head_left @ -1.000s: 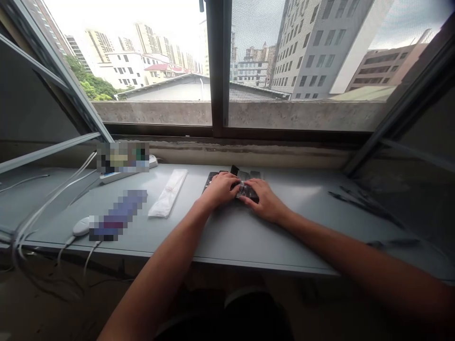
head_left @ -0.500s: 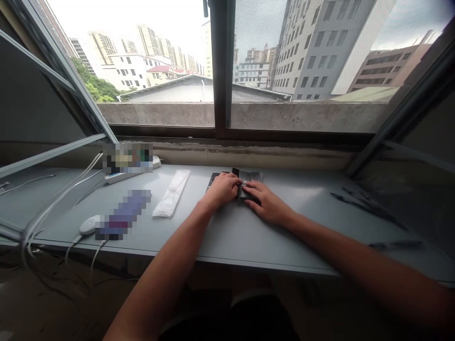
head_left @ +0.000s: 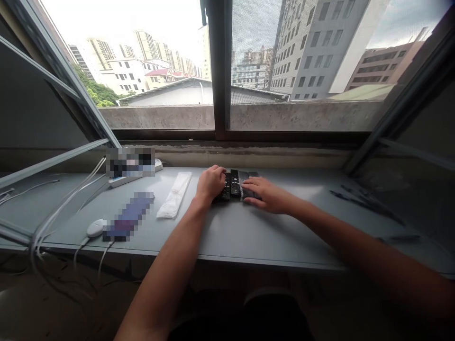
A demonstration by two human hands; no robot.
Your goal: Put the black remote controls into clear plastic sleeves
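Two black remote controls (head_left: 235,182) lie side by side on the grey desk. My left hand (head_left: 211,183) has its fingers bent over the left remote control (head_left: 226,187), covering part of it. Just right of the second remote is a dark, shiny plastic sleeve (head_left: 243,179); whether something is inside cannot be made out. My right hand (head_left: 265,193) rests on this sleeve with its fingers stretched out and slightly apart.
A white plastic packet (head_left: 175,195) lies left of my left arm. Farther left are a blurred purple object (head_left: 131,218), a white round plug (head_left: 95,228), a power strip (head_left: 124,179) and cables (head_left: 57,213). Dark strips (head_left: 366,206) lie at right. The window frame (head_left: 220,71) rises behind the desk (head_left: 241,237).
My left hand has moved left, away from my right hand. The two remotes now show between them, one freed of the plastic sleeve. My right hand stays on the sleeve.
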